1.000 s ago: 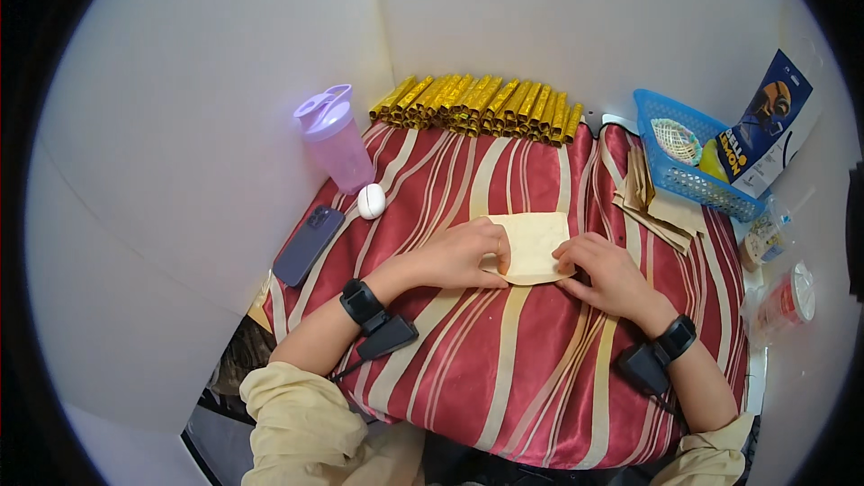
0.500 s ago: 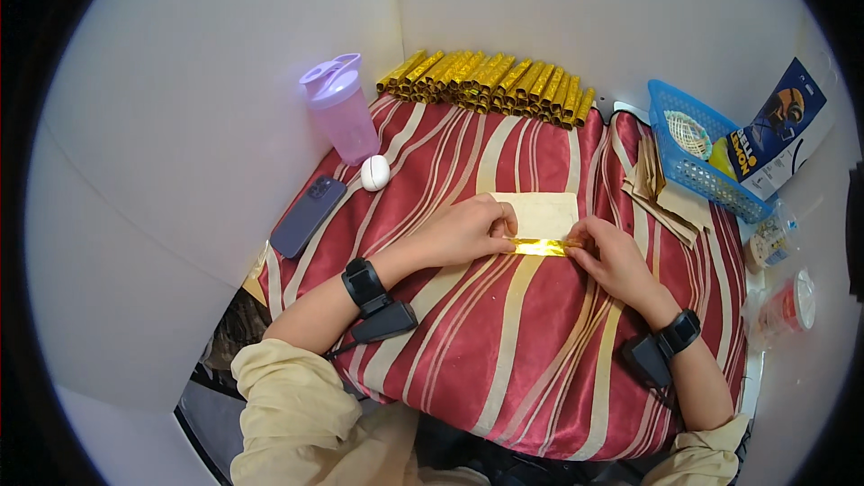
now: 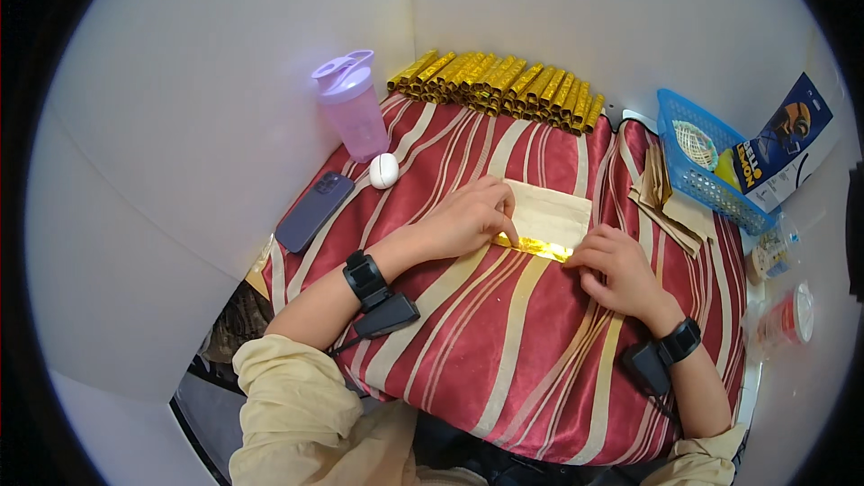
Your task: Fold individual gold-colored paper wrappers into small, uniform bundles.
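Note:
A cream sheet of paper [image 3: 551, 207] with a folded gold foil edge [image 3: 538, 248] along its near side lies on the striped cloth in front of me. My left hand [image 3: 470, 218] is at its left side, closed with bent fingers pressing the left end of the gold edge. At the right near corner is my right hand [image 3: 619, 272]. Its fingertips rest on the end of the gold edge, and its thumb stands a little apart from them. Black bands with small dark boxes sit on both wrists.
Many gold paper tubes [image 3: 499, 83] are stacked at the back. A purple shaker bottle [image 3: 353, 117], a white rounded device [image 3: 383, 171] and a phone [image 3: 314, 211] stand or lie left. Right are brown papers [image 3: 666, 207], a blue basket [image 3: 711, 189] and cups [image 3: 783, 319].
The sheet now lies slightly turned, its right side nearer me, with more of it showing. My right thumb has drawn off the gold edge, and my left fingers press down on it.

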`<state>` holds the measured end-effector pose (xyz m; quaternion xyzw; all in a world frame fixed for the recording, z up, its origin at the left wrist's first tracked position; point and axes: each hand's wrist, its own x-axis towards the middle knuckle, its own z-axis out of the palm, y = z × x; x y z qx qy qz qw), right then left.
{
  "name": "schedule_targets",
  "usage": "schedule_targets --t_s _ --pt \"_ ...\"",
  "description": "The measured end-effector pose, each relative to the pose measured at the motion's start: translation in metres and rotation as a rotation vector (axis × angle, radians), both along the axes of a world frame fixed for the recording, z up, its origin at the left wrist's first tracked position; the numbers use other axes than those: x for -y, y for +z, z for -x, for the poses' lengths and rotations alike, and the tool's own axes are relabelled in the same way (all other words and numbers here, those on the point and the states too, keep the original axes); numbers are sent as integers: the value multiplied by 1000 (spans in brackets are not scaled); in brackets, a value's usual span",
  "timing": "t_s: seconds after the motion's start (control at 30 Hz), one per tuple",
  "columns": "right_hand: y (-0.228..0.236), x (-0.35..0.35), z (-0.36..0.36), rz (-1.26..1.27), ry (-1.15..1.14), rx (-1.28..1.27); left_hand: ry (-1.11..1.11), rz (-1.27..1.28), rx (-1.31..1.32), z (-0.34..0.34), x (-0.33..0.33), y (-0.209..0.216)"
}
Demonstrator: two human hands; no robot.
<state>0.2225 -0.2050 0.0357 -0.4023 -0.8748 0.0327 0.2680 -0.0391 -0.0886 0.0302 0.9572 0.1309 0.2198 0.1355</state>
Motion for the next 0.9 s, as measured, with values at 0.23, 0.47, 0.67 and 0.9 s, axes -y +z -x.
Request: schedule_targets --t_s 0.23,0.47,0.67,0.9 --pt "3 11 27 178 158 -141 110 -332 74 -3 1 2" --pt "-1 -1 20 -95 -94 -64 157 -140 -55 -4 4 -4" --pt "0 0 8 -7 -160 97 28 -300 63 -2 -7 -7" --pt "-2 -6 12 -95 -193 75 69 -488 89 -11 -8 -11"
